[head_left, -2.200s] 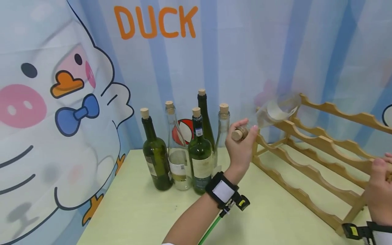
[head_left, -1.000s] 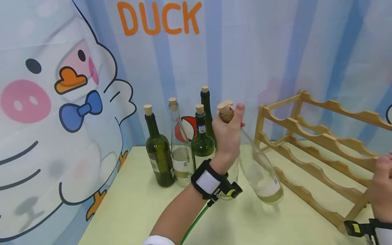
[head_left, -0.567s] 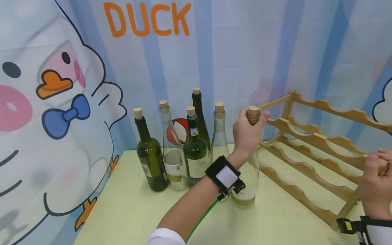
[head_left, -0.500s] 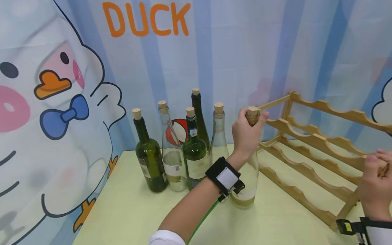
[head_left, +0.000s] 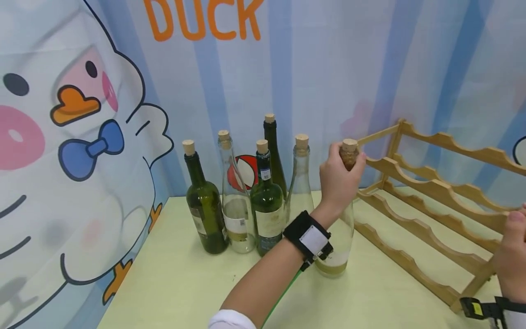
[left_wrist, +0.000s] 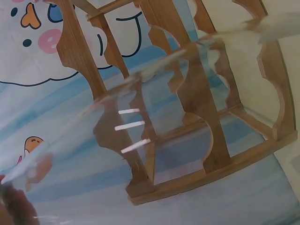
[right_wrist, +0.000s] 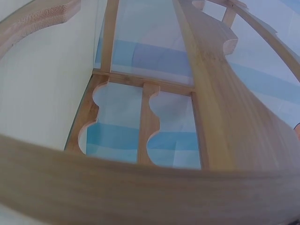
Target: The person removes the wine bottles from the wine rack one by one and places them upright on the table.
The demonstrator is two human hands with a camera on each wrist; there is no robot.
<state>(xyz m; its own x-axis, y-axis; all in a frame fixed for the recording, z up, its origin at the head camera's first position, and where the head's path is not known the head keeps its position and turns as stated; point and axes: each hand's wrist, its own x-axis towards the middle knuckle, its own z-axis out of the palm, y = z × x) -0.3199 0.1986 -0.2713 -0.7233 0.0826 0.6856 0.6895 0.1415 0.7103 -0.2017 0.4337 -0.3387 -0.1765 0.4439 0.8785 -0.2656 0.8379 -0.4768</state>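
My left hand (head_left: pixel 340 185) grips the neck of a clear glass bottle (head_left: pixel 338 256), fingers and thumb wrapped below its cork (head_left: pixel 349 145). The bottle stands upright on the table, partly hidden by my wrist. In the left wrist view the see-through bottle (left_wrist: pixel 70 133) crosses in front of the wooden wine rack (left_wrist: pixel 201 108). At the right edge of the head view my right hand (head_left: pixel 511 258) holds the near end of the rack (head_left: pixel 435 189), cut off by the frame. A rack bar (right_wrist: pixel 140 192) spans the bottom of the right wrist view.
Several corked bottles stand grouped left of my left hand: green ones, such as a labelled green bottle (head_left: pixel 269 219), and clear ones, such as a clear bottle (head_left: pixel 238 224). The pale table (head_left: pixel 197 288) meets a duck-printed curtain (head_left: pixel 213 82) behind. A green cable (head_left: pixel 283 297) runs along my left forearm.
My left hand has brought the clear bottle down from a raised tilt by the rack to upright on the table. The right hand stays at the rack's end. The head view shifts slightly.
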